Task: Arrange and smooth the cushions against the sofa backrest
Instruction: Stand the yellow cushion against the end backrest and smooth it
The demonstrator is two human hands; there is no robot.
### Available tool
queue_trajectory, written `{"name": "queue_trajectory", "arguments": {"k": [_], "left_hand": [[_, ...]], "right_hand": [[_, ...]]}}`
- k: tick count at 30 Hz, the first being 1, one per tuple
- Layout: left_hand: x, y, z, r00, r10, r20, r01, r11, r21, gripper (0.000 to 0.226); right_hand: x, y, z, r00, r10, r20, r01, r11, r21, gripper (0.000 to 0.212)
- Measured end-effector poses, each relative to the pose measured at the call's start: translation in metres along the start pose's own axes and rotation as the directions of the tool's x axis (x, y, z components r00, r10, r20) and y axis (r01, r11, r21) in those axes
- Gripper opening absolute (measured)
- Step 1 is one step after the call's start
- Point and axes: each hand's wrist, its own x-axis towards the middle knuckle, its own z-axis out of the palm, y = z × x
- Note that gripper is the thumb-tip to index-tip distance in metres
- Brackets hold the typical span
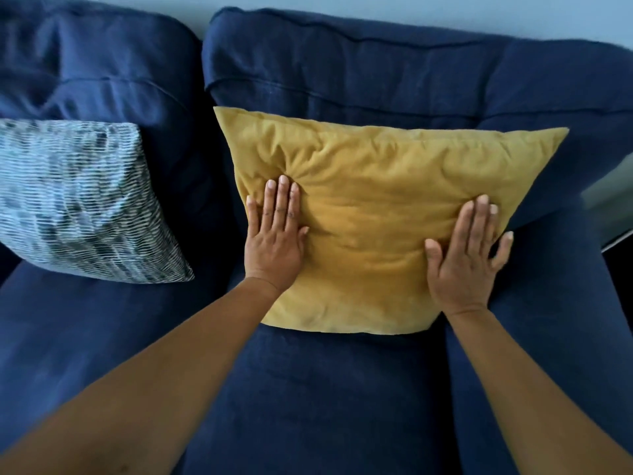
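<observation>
A mustard yellow cushion leans against the right backrest section of a dark blue sofa. My left hand lies flat on the cushion's left side, fingers together and pressing a dent into the fabric. My right hand lies flat on its right side, fingers slightly spread over the edge. Neither hand grips anything. A grey and white patterned cushion leans against the left backrest section, apart from my hands.
The blue seat cushions stretch toward me below the yellow cushion. The sofa's right armrest rises just beside my right hand. A pale wall runs behind the backrest.
</observation>
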Motion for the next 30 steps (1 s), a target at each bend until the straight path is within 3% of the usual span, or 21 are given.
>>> {"name": "queue_trajectory", "arguments": {"k": [2,3,6,8,12,18,21,25,28,30], "left_hand": [[0.0,0.015,-0.023,0.996,-0.067,-0.059,0.06,0.991,-0.122,0.066],[0.002,0.028,-0.036,0.993,-0.051,-0.105,0.031,0.982,-0.185,0.065],[0.023,0.072,-0.064,0.979,0.112,-0.172,-0.153,0.956,-0.251,0.06],[0.041,0.087,-0.063,0.983,0.166,-0.081,-0.179,0.966,-0.185,0.06],[0.066,0.047,-0.036,0.978,0.13,0.162,-0.139,0.989,0.047,0.064],[0.086,-0.028,-0.042,0.976,0.009,0.217,-0.049,0.983,0.178,0.069],[0.088,-0.026,-0.051,0.979,-0.014,0.206,-0.015,0.99,0.139,0.069],[0.086,0.016,-0.07,0.984,-0.095,0.153,0.102,0.994,-0.036,0.07],[0.078,0.049,-0.083,0.975,0.051,0.215,-0.047,0.999,-0.024,0.075],[0.075,0.052,-0.083,0.947,0.044,0.319,-0.064,0.997,0.053,0.078]], "right_hand": [[0.013,-0.017,-0.024,0.991,0.097,-0.088,-0.085,0.989,0.124,0.071],[0.024,-0.03,-0.036,0.99,0.069,-0.127,-0.045,0.982,0.183,0.069],[0.057,-0.079,-0.054,0.967,-0.212,-0.14,0.235,0.956,0.176,0.062],[0.071,-0.094,-0.048,0.937,-0.347,-0.051,0.351,0.93,0.115,0.057],[0.091,-0.05,-0.028,0.946,-0.292,0.141,0.282,0.956,0.086,0.057],[0.107,0.041,-0.03,0.967,-0.121,0.226,0.124,0.992,0.003,0.063],[0.105,0.043,-0.034,0.967,-0.09,0.24,0.09,0.996,0.01,0.065],[0.098,0.012,-0.058,0.978,-0.033,0.205,0.008,0.992,0.126,0.068],[0.078,-0.017,-0.075,0.937,-0.271,0.222,0.243,0.959,0.143,0.076],[0.064,-0.023,-0.072,0.885,-0.364,0.291,0.348,0.931,0.105,0.08]]}}
